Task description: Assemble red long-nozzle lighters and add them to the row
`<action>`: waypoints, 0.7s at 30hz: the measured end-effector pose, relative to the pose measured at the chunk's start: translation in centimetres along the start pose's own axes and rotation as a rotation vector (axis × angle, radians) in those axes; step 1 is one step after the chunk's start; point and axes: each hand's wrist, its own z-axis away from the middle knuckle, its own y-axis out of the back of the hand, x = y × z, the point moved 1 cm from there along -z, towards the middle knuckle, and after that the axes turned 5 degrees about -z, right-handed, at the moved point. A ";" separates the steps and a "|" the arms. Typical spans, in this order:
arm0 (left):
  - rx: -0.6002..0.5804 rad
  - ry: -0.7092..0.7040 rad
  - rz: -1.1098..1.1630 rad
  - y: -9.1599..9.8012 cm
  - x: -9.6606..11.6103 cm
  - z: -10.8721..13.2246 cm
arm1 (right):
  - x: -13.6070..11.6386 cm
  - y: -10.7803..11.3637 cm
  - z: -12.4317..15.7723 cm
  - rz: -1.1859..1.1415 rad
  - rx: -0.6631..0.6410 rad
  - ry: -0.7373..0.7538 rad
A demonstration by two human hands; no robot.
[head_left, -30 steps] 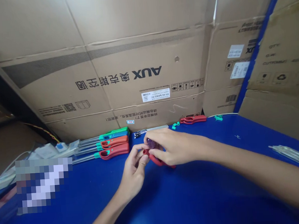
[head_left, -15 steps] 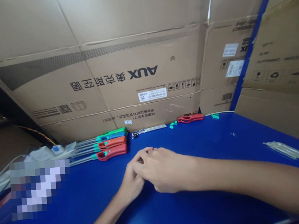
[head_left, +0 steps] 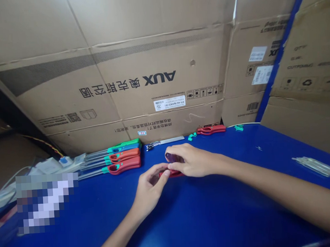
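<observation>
Cardboard-walled corner above a blue tabletop.
A broad cardboard panel [head_left: 138, 54] printed with upside-down AUX lettering forms the back wall, creased both across and up its height, with a white printed label [head_left: 169, 103] below the lettering and a small blue-edged tag [head_left: 142, 133] at its foot. Below and in front of the panel spreads a smooth blue tabletop [head_left: 229, 212]. Right of the panel runs a slanting blue strip [head_left: 293, 18], and beyond that stands another cardboard sheet [head_left: 310, 25], printed with handling symbols. Along the panel's left edge slopes a dark frame bar [head_left: 13, 114], the area beyond it shadowed and brownish. Soft light pales the panel's upper part.
</observation>
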 end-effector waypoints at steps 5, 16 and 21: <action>0.003 0.074 0.029 -0.1 -0.4 -0.3 | 0.6 -0.4 0.5 -0.022 0.075 0.040; -0.053 0.207 0.118 0.2 -0.1 0.0 | 1.0 -1.1 2.1 -0.137 0.247 -0.015; -0.070 0.192 0.086 0.3 -0.8 -0.3 | 3.8 -1.3 2.7 -0.583 0.376 -0.211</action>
